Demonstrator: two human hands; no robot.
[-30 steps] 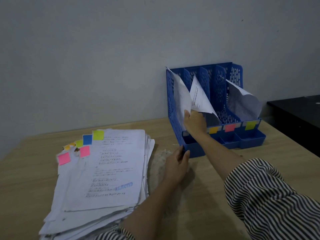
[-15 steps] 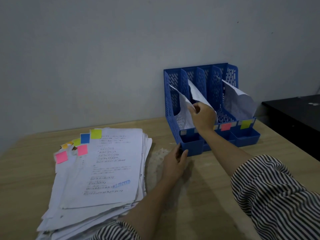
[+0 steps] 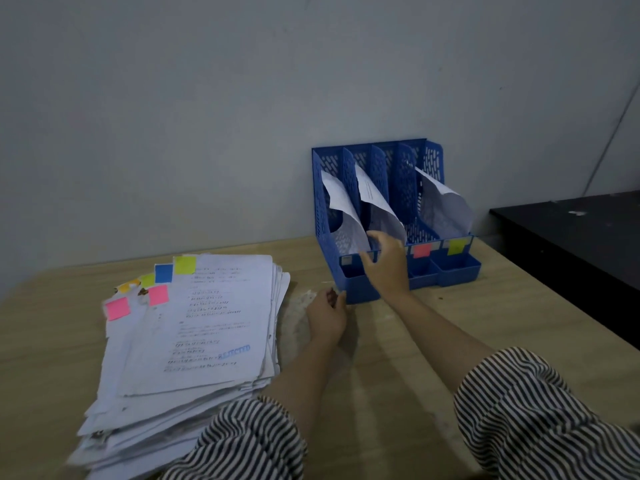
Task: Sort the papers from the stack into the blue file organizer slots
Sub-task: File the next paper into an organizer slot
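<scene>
Right hand is hovering in front of the blue organizer, fingers loosely spread, holding nothing; it's a bit blurred, so contact with the organizer front is hard to call. Just beyond its fingertips two sheets are standing curled in the slots: one sheet in the leftmost slot, another sheet in the second. Further right of the hand a third sheet is leaning in the far-right slot. Pink tab and yellow tab are sitting on the organizer's front rail, right of the hand. Left hand is resting on the tabletop, fingers loosely curled, gripping nothing, fingertips right at the organizer's near left corner. Left of that hand the paper stack is lying flat, top page showing a blue stamp, coloured sticky notes poking out along its far edge. Striped sleeves are showing at the near side.
</scene>
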